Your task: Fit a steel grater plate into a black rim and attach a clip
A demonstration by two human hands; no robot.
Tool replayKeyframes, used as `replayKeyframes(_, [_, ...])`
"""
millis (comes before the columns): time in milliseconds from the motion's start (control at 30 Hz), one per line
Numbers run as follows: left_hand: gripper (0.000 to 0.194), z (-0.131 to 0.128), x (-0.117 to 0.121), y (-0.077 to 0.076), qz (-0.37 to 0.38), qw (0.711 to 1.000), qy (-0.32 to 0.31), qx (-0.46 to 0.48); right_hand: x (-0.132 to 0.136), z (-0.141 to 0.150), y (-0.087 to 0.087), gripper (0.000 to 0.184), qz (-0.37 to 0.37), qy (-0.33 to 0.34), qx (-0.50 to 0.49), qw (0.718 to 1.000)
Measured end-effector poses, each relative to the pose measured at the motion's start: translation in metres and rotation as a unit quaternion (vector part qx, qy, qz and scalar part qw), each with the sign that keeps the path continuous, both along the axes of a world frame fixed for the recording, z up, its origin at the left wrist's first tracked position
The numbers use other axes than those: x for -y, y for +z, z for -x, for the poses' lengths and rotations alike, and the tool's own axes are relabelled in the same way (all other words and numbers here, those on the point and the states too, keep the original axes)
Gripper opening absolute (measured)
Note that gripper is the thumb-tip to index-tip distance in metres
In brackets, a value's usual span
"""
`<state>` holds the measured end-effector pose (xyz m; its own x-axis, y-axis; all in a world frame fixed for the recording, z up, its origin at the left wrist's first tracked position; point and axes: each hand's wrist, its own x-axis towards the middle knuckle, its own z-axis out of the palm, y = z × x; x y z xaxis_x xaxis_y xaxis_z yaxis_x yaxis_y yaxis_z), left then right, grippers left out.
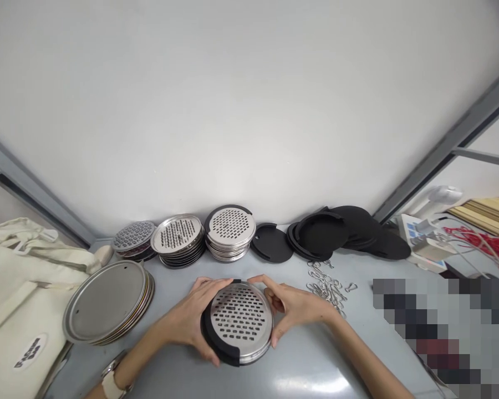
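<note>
Just in front of me is a round metal grater disc (240,311), its face full of slots. A black curved rim (216,332) wraps its left side. My left hand (197,318) grips that rim, thumb at the lower edge and fingers at the top. On the opposite side, my right hand (285,307) curves round the bare metal edge with thumb and fingers. More than one metal layer shows at the lower right edge. Behind stands a stack of similar discs (232,227), the top one also fitted with a black rim.
Along the wall stand more grater discs (178,234), a darker stack (133,235), a black round base (272,244) and black discs (357,221). Metal clips (326,288) lie at right. Plain round plates (108,299) and a cream bag (20,288) are at left.
</note>
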<state>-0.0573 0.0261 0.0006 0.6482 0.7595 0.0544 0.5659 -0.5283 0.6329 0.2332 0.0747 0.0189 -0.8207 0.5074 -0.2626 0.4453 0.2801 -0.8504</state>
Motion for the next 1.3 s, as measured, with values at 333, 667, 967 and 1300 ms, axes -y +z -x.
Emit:
replayKeyframes(333, [0.068,-0.003,0.006,-0.008,0.133,0.938,0.255,0.192,0.001,0.001,-0.001,0.058,0.129,0.019,-0.084,0.988])
replayKeyframes(667, [0.04,-0.022,0.009,0.011,0.157,0.946,0.254,0.129,-0.003,-0.007,-0.002,0.048,0.111,-0.029,0.021,0.993])
replayKeyframes(967, [0.037,-0.014,0.002,-0.004,0.097,0.951,0.286,0.063,-0.039,-0.106,-0.002,0.029,-0.069,-0.306,0.104,0.944])
replayKeyframes(1300, [0.027,-0.007,-0.008,-0.015,-0.013,0.959,0.284,-0.006,-0.047,-0.149,-0.017,0.021,-0.111,-0.396,0.318,0.854])
